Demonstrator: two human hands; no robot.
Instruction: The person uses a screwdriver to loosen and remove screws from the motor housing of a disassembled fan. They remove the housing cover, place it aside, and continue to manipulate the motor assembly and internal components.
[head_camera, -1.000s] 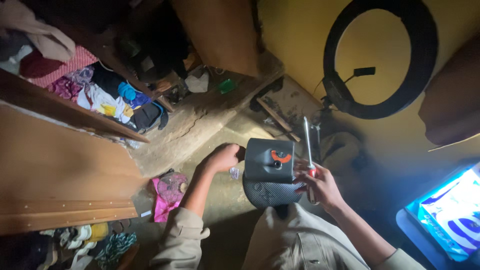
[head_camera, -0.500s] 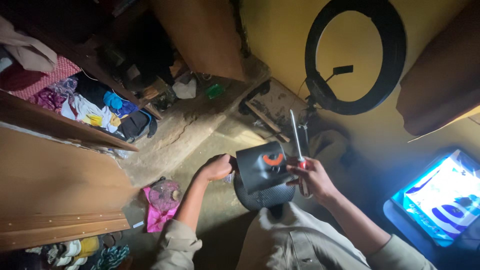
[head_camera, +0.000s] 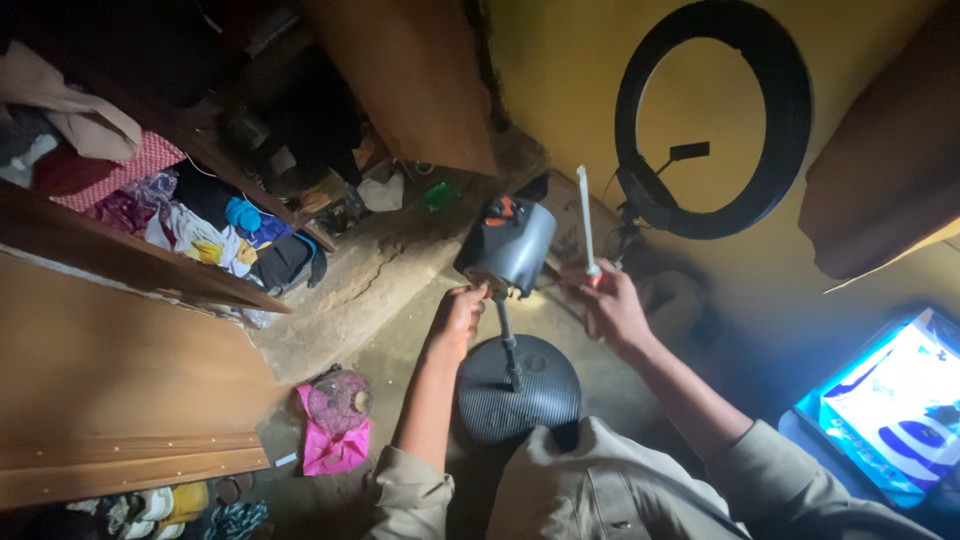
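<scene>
A person seated on a dim earthen floor is working on a small stand fan's grey motor housing, which is now standing well above its round black base on a thin pole. A second ago the housing was sitting low against the base, so the head has been raised or tilted up, exposing the joint beneath it. The left hand is curling closed around the neck just under the housing, gripping it there. The right hand is closing around the red handle of a screwdriver, its pale shaft pointing upward, just right of the housing and not touching it. The base is resting on the floor near the person's knees. A black ring light is leaning against the yellow wall on the far right, and a bright blue screen is glowing at the near right. A pink bag is lying on the floor at the left, below wooden shelves of clothes.
</scene>
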